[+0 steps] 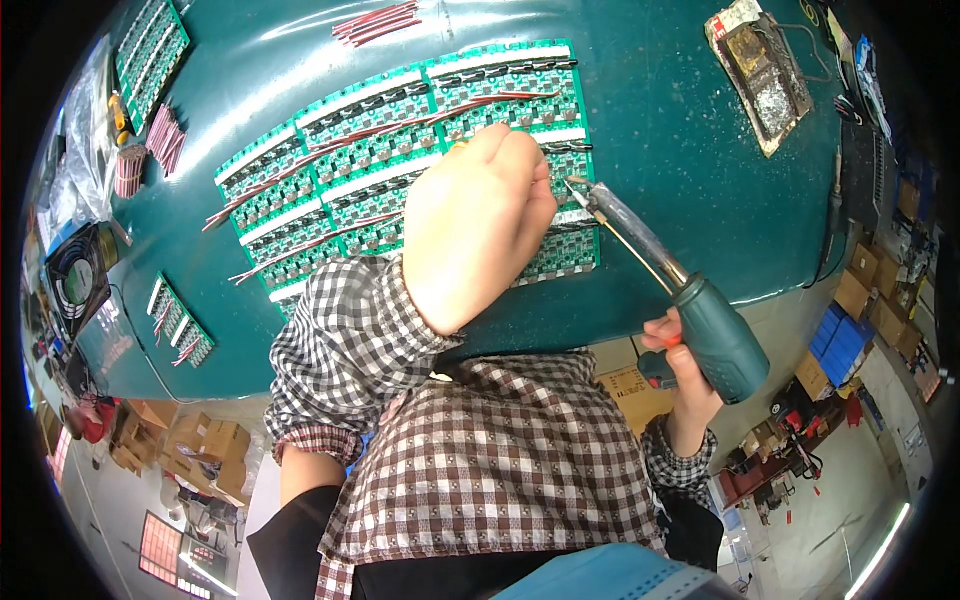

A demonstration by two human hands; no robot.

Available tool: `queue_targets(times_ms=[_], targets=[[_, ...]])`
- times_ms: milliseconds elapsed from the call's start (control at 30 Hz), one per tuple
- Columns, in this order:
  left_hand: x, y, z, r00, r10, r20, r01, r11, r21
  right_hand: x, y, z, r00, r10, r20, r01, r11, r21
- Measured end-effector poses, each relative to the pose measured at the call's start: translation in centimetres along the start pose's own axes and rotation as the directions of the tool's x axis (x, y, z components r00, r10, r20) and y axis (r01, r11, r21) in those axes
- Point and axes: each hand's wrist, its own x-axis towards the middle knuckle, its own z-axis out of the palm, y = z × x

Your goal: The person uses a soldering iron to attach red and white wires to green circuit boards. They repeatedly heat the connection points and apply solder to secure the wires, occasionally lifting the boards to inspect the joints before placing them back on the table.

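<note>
A panel of green circuit boards point(380, 150) with red wires soldered to it lies on the teal table. My left hand point(475, 225) rests fisted on the panel's right part; what its fingers pinch is hidden. My right hand point(690, 375) grips the teal handle of a soldering iron point(660, 270). The iron's tip reaches the boards at the panel's right edge, just beside my left knuckles.
A soldering-iron stand with a dirty sponge tray point(765, 80) sits at the far right. Loose red wires point(378, 22) lie at the top, more wire bundles point(165, 135) and green boards point(150, 50) at the left. A small fan point(75, 280) and another board point(180, 325) are near the left edge.
</note>
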Motion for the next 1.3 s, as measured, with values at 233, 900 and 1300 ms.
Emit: queue_targets(times_ms=[233,900,1300], targets=[[0.2,0.0,-0.3,0.999,-0.016,0.031,0.017,0.999,-0.029,-0.1,0.3,-0.1,1.0,-0.022,0.008,0.022,1.0,0.004],[0.2,-0.1,-0.2,1.0,-0.001,0.03,0.002,0.999,-0.037,-0.2,0.4,0.5,0.997,-0.063,-0.046,0.061,0.997,-0.049],[0.2,-0.1,-0.2,0.999,-0.002,0.036,0.003,1.0,-0.022,-0.1,1.4,-0.8,0.997,-0.07,0.044,0.074,0.992,-0.105]])
